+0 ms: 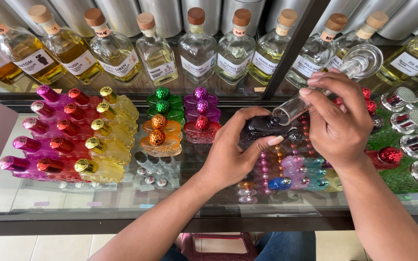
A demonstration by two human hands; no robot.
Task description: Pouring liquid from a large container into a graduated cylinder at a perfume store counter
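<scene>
Centre frame, left hand (231, 154) grips small dark glass bottle (265, 124). Right hand (338, 118) pinches clear glass funnel-topped tube (315, 89), tilted, tip at bottle's mouth. Behind, upper frame: row of cork-stoppered clear flasks (197, 48) holding yellowish or clear liquid.

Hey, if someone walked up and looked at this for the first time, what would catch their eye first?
Probably the two hands at centre: the left hand holds a small dark bottle while the right hand tilts a clear glass tube toward it. Next, the rows of pink, red and yellow bottles at left, under the glass counter, and the cork-stoppered bottles lined along the top.
</scene>
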